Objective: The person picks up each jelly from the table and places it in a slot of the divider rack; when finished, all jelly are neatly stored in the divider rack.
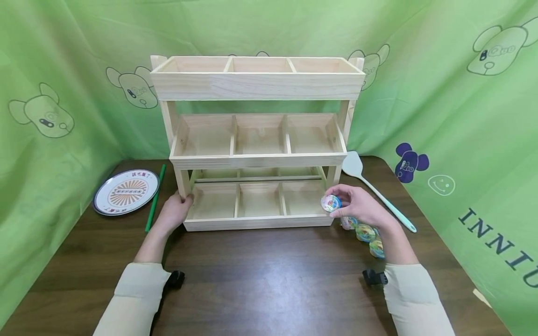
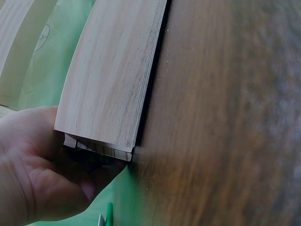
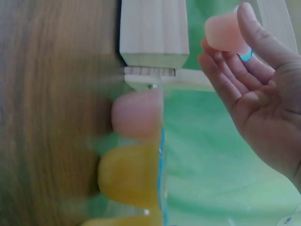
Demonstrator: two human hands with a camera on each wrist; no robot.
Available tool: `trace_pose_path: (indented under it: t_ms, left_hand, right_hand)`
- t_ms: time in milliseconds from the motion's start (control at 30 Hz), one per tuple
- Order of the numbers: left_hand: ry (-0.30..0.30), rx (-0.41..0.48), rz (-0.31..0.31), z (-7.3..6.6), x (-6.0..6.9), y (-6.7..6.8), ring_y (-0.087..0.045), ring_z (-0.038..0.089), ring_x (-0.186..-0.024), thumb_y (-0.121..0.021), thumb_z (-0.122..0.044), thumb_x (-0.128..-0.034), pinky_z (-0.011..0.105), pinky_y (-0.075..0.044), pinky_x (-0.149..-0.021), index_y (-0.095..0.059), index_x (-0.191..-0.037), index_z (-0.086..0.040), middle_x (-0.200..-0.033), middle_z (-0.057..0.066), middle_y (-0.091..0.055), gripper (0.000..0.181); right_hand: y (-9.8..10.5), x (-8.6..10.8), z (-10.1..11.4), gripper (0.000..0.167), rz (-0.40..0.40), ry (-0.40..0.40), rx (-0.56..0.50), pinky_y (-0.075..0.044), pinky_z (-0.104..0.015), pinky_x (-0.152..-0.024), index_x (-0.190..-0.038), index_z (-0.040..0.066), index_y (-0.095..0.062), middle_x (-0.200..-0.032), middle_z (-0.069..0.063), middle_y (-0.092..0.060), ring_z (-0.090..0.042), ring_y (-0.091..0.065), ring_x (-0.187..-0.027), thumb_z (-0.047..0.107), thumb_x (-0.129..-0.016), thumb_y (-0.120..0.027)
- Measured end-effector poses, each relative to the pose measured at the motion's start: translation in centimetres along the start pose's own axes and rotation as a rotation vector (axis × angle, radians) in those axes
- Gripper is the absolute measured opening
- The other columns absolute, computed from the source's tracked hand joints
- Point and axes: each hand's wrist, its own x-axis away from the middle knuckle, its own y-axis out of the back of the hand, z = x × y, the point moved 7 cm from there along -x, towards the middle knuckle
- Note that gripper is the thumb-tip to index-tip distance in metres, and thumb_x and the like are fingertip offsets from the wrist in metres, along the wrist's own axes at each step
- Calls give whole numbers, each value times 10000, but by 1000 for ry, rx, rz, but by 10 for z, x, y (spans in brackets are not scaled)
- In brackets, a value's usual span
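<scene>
A pale wooden three-tier rack (image 1: pixel 260 162) stands upright on the table, each tier split into three compartments. My left hand (image 1: pixel 174 212) grips the rack's lower left side by the post; in the left wrist view, the fingers of that hand (image 2: pixel 42 174) are partly hidden behind the end of the bottom tray (image 2: pixel 108 75). Between thumb and fingers, my right hand (image 1: pixel 359 205) pinches a small jelly cup (image 1: pixel 330 203) at the bottom tier's right end. Pink jelly shows through this cup (image 3: pixel 225 33) in the right wrist view.
Several more jelly cups (image 1: pixel 365 232), pink and yellow (image 3: pixel 129 176), stand below my right hand. Behind it lies a pale spatula (image 1: pixel 378 191). Left of the rack are a printed plate (image 1: pixel 126 192) and a green stick (image 1: pixel 155 198). Green cloth (image 1: pixel 260 28) surrounds the table.
</scene>
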Motion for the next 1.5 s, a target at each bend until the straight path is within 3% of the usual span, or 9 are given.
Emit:
trace_pose_path:
  t_ms: [267,433,800,1067,1267,1500]
  left_hand:
    - [1,14,-3,-1,2,1,-545,316,-871,-385,-283,-1082,446,-490,-749,-463,-1319,192,-943,232,-591,537]
    - [-6,29,-9,0,1,1,-492,273,-757,-396,-274,-1077,364,-425,-627,-472,-1314,168,-751,77,-438,508]
    - [6,55,7,3,-3,-1,-442,222,-673,-389,-274,-1077,349,-407,-578,-403,-1395,170,-730,64,-413,547]
    - [11,36,6,2,-2,0,-550,290,-830,-384,-278,-1079,382,-481,-710,-367,-1430,180,-857,150,-535,577]
    - [14,51,8,4,-3,-1,-467,233,-677,-386,-286,-1079,356,-426,-589,-400,-1409,170,-723,64,-416,563]
    - [7,45,-3,4,-3,0,-409,191,-604,-394,-282,-1074,346,-377,-526,-488,-1271,163,-676,42,-402,495]
  right_hand:
    - [-15,-12,4,517,3,6,-47,-531,-248,-803,-1245,-53,-601,-1070,-159,-687,-213,-646,-986,-37,-784,-836]
    - [-24,-21,11,519,15,19,-46,-520,-243,-797,-1244,-39,-608,-1081,-149,-686,-215,-640,-974,-40,-779,-840]
    - [-46,-40,24,498,60,36,-88,-523,-259,-795,-1221,-14,-627,-1097,-138,-680,-256,-624,-1005,-28,-775,-849]
    - [-57,-51,33,482,72,58,-37,-511,-264,-792,-1207,23,-645,-1087,-99,-681,-246,-619,-995,-2,-776,-858]
    - [-66,-59,39,505,74,94,-20,-511,-289,-817,-1208,9,-653,-1100,-104,-681,-233,-628,-995,61,-764,-887]
    - [-77,-68,43,502,92,88,-59,-506,-285,-823,-1222,-14,-642,-1101,-122,-679,-244,-620,-1001,31,-777,-869]
